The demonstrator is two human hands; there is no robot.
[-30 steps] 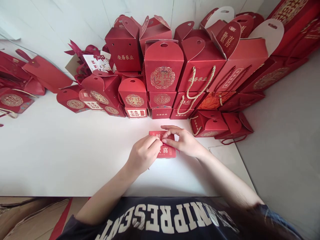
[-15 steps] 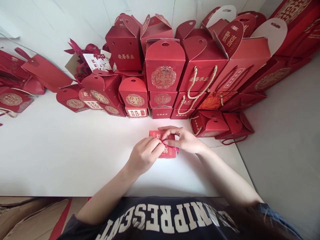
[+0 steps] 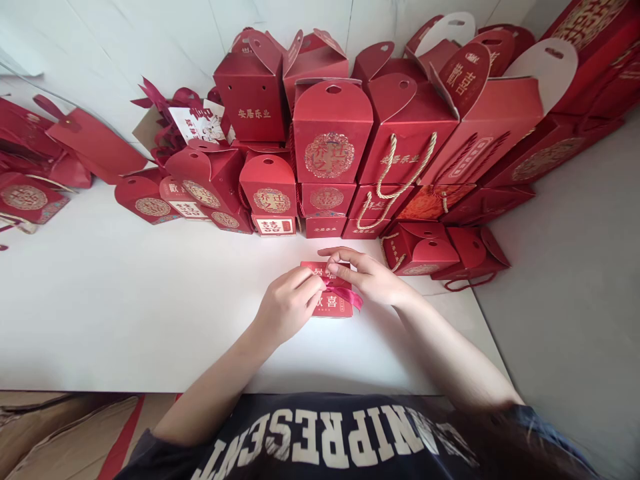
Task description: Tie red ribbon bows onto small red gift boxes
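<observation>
A small red box (image 3: 345, 308) with white characters lies on the white table in front of me. A magenta ribbon (image 3: 347, 295) crosses its top, and one tail hangs loose over the right edge. My left hand (image 3: 295, 297) is closed, pinching the ribbon near the box's middle. Over the box's far right part is my right hand (image 3: 367, 275), its fingers curved and the thumb tip close to the index finger. No ribbon shows between those fingers. The hands partly cover the box top, and the ribbon inside the left fingers is hidden.
Red gift boxes (image 3: 333, 133) with gold prints and rope handles stand stacked along the back wall. Smaller red boxes (image 3: 420, 248) stand to the right. Dark red ribbons (image 3: 173, 127) and more red boxes (image 3: 30, 197) are on the left. Cardboard (image 3: 60, 433) lies below the table's front edge.
My right thumb and fingers have moved up and away from the ribbon. Its tail now shows loose on the right side of the box. My left hand stays closed near the middle.
</observation>
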